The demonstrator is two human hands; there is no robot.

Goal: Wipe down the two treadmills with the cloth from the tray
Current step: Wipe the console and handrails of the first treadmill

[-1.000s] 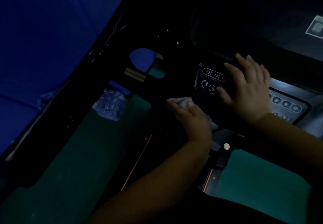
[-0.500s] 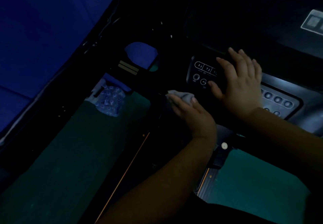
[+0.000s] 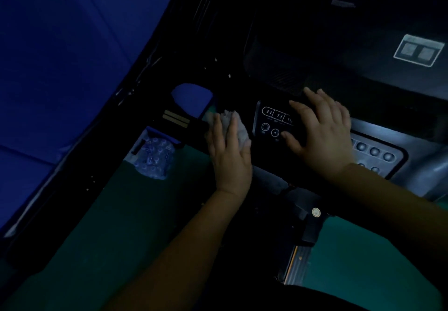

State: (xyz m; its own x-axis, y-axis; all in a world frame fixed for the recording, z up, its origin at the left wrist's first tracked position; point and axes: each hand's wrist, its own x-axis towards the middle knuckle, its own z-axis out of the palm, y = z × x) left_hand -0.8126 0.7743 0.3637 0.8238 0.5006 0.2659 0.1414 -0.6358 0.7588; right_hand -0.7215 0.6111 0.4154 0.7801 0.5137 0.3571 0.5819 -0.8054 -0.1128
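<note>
The scene is very dark. My left hand (image 3: 229,155) lies flat, fingers straight, pressing a white cloth (image 3: 238,128) onto the dark frame of the treadmill just left of its console. My right hand (image 3: 322,131) rests flat and spread on the black console panel (image 3: 269,121), covering its right part; white button outlines show at its left. A second button panel (image 3: 378,153) with round keys sits to the right of my wrist. The cloth pokes out past my fingertips and beside my thumb.
A green floor mat (image 3: 121,225) spreads below left, another green area (image 3: 358,262) lower right. A crumpled clear plastic wrap (image 3: 154,158) lies by the treadmill's base. Blue padding (image 3: 60,56) fills the upper left. A pale label (image 3: 418,50) shows upper right.
My left hand has slid the cloth up and leftward along the frame and flattened out over it. My right hand stays on the console.
</note>
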